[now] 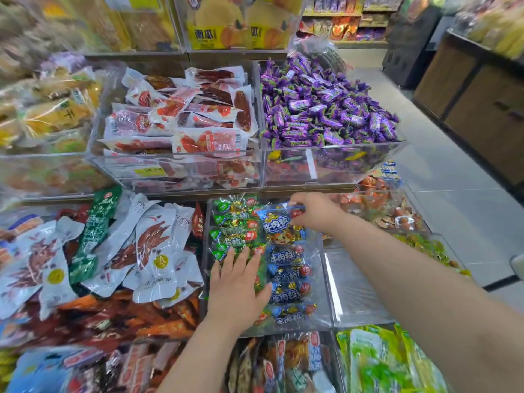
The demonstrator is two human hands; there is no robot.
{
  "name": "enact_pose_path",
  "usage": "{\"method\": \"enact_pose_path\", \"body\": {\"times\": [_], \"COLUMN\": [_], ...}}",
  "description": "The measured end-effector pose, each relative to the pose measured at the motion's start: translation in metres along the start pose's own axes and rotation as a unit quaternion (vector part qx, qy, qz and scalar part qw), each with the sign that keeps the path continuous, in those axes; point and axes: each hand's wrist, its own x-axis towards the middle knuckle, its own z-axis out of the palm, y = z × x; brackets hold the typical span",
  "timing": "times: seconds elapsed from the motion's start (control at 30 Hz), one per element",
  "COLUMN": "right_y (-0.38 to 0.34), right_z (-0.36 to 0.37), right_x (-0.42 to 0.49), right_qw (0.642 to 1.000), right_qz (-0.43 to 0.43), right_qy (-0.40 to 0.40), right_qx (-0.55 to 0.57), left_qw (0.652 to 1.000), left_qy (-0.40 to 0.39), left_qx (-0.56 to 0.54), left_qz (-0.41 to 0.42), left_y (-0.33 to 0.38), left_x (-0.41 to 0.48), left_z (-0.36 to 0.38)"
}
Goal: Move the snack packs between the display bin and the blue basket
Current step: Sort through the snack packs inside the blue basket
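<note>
A clear display bin (326, 279) in the middle row holds green snack packs (235, 228) on its left side and blue snack packs (286, 290) on its right. My right hand (314, 211) pinches the top edge of the uppermost blue snack pack (279, 222) at the far end of the bin. My left hand (236, 282) lies flat with straight fingers on the packs at the bin's near left. The blue basket is out of view.
White and green pouches (136, 245) fill the bin to the left. Red sausage packs (184, 117) and purple candies (320, 106) sit in clear bins above. Green bags (391, 361) lie at the front right. A tiled aisle (442, 154) runs along the right.
</note>
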Motion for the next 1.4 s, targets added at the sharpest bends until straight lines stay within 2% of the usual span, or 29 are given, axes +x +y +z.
{"method": "enact_pose_path", "body": {"times": [0.1,0.2,0.3,0.37,0.43,0.57,0.7,0.9,1.13,1.3,1.4], "right_y": [0.012,0.017,0.008,0.004,0.005,0.008,0.008,0.011,0.016,0.014,0.014], "right_z": [0.006,0.012,0.028,0.044,0.060,0.077,0.089,0.093,0.092,0.094,0.090], "right_x": [0.007,0.011,0.010,0.003,-0.001,0.007,0.017,0.028,0.017,0.029,0.033], "right_qw": [1.000,0.990,0.961,0.957,0.951,0.951,0.945,0.935,0.955,0.970,0.972], "right_qz": [0.010,0.009,-0.019,-0.071,-0.108,-0.068,-0.058,-0.057,-0.062,-0.017,-0.019], "right_qy": [0.006,-0.009,0.051,0.089,0.073,0.056,0.047,0.069,0.035,-0.010,-0.026], "right_qx": [-0.004,-0.141,-0.270,-0.268,-0.280,-0.297,-0.320,-0.343,-0.287,-0.241,-0.233], "left_qw": [1.000,0.999,0.999,0.999,0.999,0.998,0.995,0.995,0.994,0.993,0.993], "left_qy": [-0.014,-0.028,-0.029,-0.021,-0.012,-0.008,-0.035,-0.008,-0.009,-0.014,-0.014], "left_qx": [-0.007,0.013,0.028,0.031,0.032,0.028,0.072,0.078,0.069,0.075,0.075], "left_qz": [-0.006,-0.010,-0.018,-0.022,-0.028,-0.056,-0.060,-0.069,-0.084,-0.085,-0.085], "left_y": [0.002,0.002,0.001,0.001,0.001,0.008,0.016,0.012,0.013,0.013,0.013], "left_x": [0.004,0.007,0.008,0.007,0.007,0.016,0.035,0.032,0.031,0.032,0.033], "left_z": [-0.003,-0.004,-0.002,-0.001,0.000,0.000,-0.001,0.008,0.008,0.007,0.007]}}
